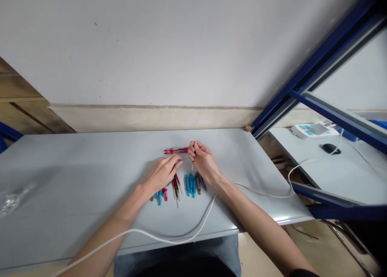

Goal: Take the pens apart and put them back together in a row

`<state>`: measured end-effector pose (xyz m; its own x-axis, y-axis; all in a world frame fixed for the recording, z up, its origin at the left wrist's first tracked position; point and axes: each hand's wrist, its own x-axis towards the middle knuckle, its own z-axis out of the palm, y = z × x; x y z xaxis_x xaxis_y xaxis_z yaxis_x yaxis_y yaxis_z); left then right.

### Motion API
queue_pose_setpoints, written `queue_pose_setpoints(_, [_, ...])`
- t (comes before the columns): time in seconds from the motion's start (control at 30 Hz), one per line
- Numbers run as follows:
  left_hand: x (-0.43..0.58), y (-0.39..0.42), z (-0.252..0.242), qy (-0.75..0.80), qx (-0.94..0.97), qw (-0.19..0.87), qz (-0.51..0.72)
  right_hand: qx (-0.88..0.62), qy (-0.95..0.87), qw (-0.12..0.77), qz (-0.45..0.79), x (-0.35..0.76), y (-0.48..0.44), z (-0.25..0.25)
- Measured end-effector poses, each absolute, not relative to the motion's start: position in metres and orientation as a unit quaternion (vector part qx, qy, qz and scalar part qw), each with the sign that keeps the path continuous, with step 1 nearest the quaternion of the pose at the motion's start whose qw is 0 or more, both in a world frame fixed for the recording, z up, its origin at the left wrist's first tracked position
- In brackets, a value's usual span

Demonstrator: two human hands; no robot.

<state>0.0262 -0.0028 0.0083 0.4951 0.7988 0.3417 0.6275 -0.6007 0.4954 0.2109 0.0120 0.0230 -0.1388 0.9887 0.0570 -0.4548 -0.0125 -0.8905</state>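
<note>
The right hand (pixel 203 159) pinches a thin refill (pixel 192 165) between thumb and fingertips, above the table, its middle hidden by the fingers. Its long axis runs away from the person, the lower end leaning slightly left; the narrow end, probably the writing tip, points toward the wall (pixel 169 67), and the pale tail toward the person. The left hand (pixel 165 170) curls palm down just left of it, with something dark at its fingertips; whether it grips that, I cannot tell. Handling so slim a piece well likely means pinching lightly near its middle, keeping it straight so it doesn't bend, and steadying the wrist. Loose refills (pixel 176 188) lie beside the left hand, mostly pointing toward and away from the person, so one should be picked out without scattering the rest. Small coloured parts (pixel 160 197) lie under and beside that hand. Blue barrels (pixel 190 184) and grey barrels (pixel 200 182) lie nearer the person than the right hand, also lengthwise; red barrels (pixel 175 150) lie crosswise beyond. A white cable (pixel 169 241) loops across the table (pixel 90 156) in front.
</note>
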Motion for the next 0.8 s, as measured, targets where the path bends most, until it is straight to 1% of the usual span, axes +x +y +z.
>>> queue_pose_setpoints(0.13, [0.03,-0.007,0.01,0.41,0.861,0.173,0.246,-0.332,-0.397,0.604,0.605,0.211,0.012,0.028])
queue_pose_setpoints(0.27, [0.035,-0.009,0.006,0.392,0.88,0.141,0.23,-0.326,-0.366,0.621,0.611,0.209,0.009,0.031])
queue_pose_setpoints(0.37, [0.039,-0.012,0.001,0.384,0.884,0.119,0.238,-0.32,-0.374,0.629,0.602,0.206,0.007,0.031])
queue_pose_setpoints(0.47, [0.041,-0.013,-0.002,0.396,0.867,0.143,0.265,-0.335,-0.405,0.628,0.573,0.203,0.005,0.027])
queue_pose_setpoints(0.57, [0.039,-0.01,-0.002,0.435,0.824,0.188,0.31,-0.366,-0.452,0.615,0.532,0.201,0.003,0.024])
queue_pose_setpoints(0.67, [0.033,-0.004,0.002,0.453,0.785,0.202,0.371,-0.405,-0.513,0.568,0.501,0.201,0.001,0.024])
queue_pose_setpoints(0.73, [0.029,0.0,0.006,0.45,0.779,0.193,0.391,-0.407,-0.526,0.543,0.513,0.202,0.001,0.023])
queue_pose_setpoints(0.8, [0.025,0.002,0.008,0.456,0.786,0.172,0.38,-0.388,-0.514,0.536,0.546,0.203,0.003,0.021])
